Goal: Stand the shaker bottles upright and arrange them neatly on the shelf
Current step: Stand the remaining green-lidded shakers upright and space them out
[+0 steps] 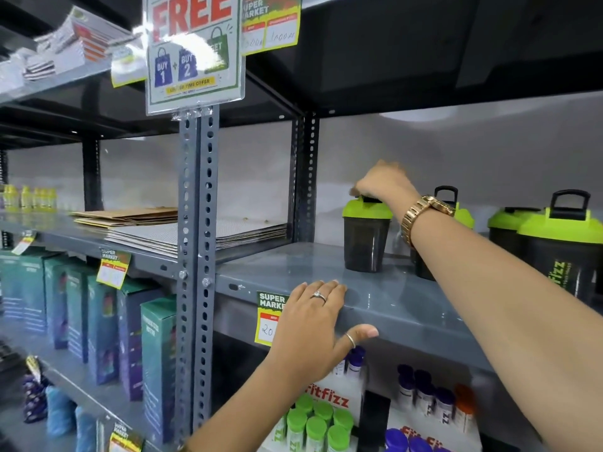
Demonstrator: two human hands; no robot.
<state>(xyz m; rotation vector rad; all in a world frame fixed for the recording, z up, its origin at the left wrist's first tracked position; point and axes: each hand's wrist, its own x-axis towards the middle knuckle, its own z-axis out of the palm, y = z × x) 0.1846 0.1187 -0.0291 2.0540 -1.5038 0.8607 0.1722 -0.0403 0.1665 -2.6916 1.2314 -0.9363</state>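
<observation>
Probably light, empty, stiff plastic, smooth-sided; best taken by the lid or handle. Shaker bottle (pixel 366 238) upright toward the back of the shelf (pixel 375 298), left of three more. Right hand (pixel 381 184) reached in from above, grip closed on its green lid's handle. Left hand (pixel 313 324) flat, open-fingered over the shelf edge, holding nothing.

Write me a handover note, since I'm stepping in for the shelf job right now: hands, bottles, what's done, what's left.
Right hand: fingers on the lid of the leftmost green-lidded dark shaker bottle, which stands upright.
Left hand: rests flat on the front edge of the grey metal shelf, holding nothing.
Other green-lidded shaker bottles stand upright to the right; one is partly hidden behind the right forearm.
Done: all visible bottles are upright.
Left: even out the spacing and line them up in a row.
</observation>
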